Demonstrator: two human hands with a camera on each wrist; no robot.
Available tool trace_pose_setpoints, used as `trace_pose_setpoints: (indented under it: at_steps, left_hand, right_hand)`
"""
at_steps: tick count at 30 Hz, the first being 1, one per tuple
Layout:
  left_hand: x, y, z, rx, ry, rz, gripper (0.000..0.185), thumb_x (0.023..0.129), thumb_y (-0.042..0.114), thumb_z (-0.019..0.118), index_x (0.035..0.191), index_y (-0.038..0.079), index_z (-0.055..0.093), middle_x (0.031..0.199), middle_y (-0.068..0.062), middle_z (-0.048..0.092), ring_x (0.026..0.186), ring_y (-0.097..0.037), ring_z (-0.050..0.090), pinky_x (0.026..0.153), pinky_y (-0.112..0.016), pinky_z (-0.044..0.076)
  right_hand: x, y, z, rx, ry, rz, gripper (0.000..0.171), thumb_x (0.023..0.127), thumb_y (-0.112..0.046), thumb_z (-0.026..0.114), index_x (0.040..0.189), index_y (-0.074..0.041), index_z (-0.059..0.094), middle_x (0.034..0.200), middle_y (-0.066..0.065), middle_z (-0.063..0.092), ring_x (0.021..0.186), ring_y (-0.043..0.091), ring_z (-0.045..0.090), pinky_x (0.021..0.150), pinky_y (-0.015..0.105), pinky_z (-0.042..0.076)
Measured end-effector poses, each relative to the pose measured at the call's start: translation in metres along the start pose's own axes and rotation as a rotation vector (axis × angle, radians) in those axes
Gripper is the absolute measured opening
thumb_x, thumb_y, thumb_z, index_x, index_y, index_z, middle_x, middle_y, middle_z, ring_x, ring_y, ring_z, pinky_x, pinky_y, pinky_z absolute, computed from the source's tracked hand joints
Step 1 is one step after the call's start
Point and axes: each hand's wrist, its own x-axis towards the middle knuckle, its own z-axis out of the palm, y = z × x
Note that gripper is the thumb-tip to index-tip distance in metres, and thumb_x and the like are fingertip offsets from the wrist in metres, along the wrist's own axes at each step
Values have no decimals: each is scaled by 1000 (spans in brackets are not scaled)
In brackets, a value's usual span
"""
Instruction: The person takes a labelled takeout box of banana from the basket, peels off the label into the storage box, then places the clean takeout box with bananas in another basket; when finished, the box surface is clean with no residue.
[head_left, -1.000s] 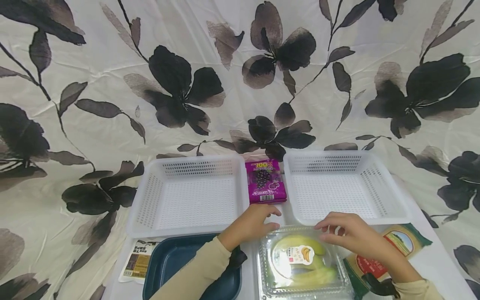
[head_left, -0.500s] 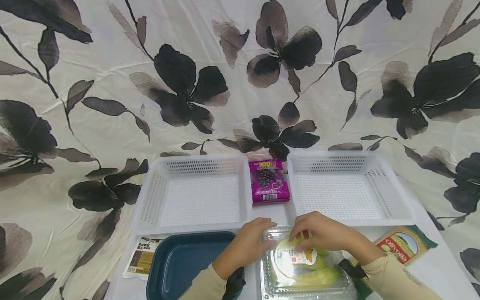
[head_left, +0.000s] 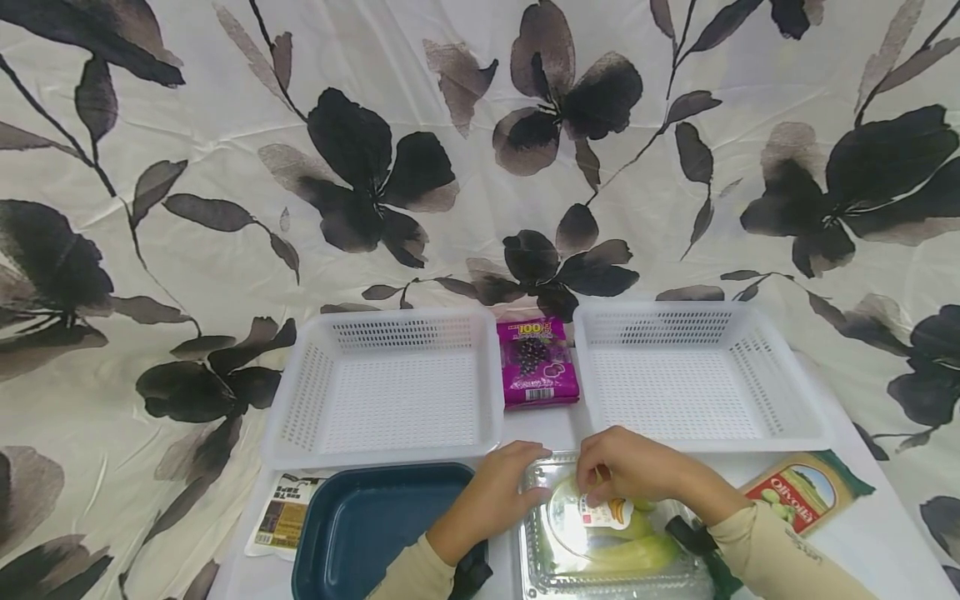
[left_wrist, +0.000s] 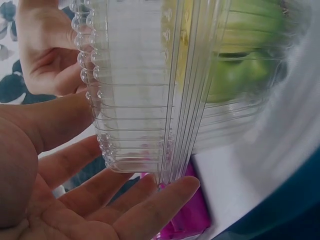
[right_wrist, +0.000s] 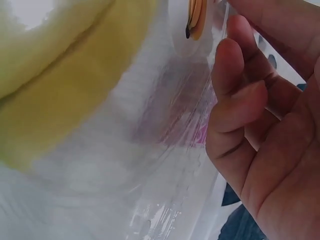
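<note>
A clear plastic clamshell box (head_left: pixel 537 557) with yellow-green bananas (head_left: pixel 637 552) lies at the table's near edge. My left hand (head_left: pixel 528 471) cups its far left corner, and the left wrist view shows the fingers (left_wrist: pixel 125 200) lying fairly straight against the ribbed plastic (left_wrist: pixel 145 100). My right hand (head_left: pixel 600 479) sits on the far edge of the lid by the round banana sticker (head_left: pixel 592 518). In the right wrist view its curled fingers (right_wrist: pixel 240 100) press on the lid's rim (right_wrist: pixel 200 150) beside the bananas (right_wrist: pixel 50 75).
Two white perforated baskets (head_left: pixel 300 400) (head_left: pixel 787 392) stand behind, with a purple grape pack (head_left: pixel 536 367) between them. A dark blue tray (head_left: pixel 360 533) lies left of the box, and a printed packet (head_left: pixel 281 517) beyond it. An olive packet (head_left: pixel 795 496) lies to the right.
My right hand has slid left along the lid from its far right side to the sticker. My left hand has drawn back from near the grape pack onto the box's corner.
</note>
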Motion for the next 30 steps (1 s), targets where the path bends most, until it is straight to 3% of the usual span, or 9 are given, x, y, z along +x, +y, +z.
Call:
trace_pose_setpoints:
  at_steps: [9,16,30]
  left_hand:
    - [1,1,3,-18,13,-36,45,89,20,80,131,8,66,128,-7,70,123,-24,64,105,-38,53]
    - [2,2,2,-20,14,-47,45,88,20,81,129,8,66,125,-7,71,120,-24,65,103,-40,54]
    - [5,0,3,-44,-2,-83,46,87,22,82,129,11,67,125,-6,71,121,-25,65,104,-41,54]
  right_hand:
    - [-5,4,0,28,-28,-14,9,87,-24,79,83,-25,71,85,-19,64,73,-6,54,70,18,51]
    - [-11,4,-2,3,-81,25,13,91,-35,74,83,-29,65,81,-22,59,79,-5,52,76,20,48]
    - [-12,7,-2,129,-117,10,14,95,-25,70,84,-23,61,74,-19,53,66,-7,47,63,17,48]
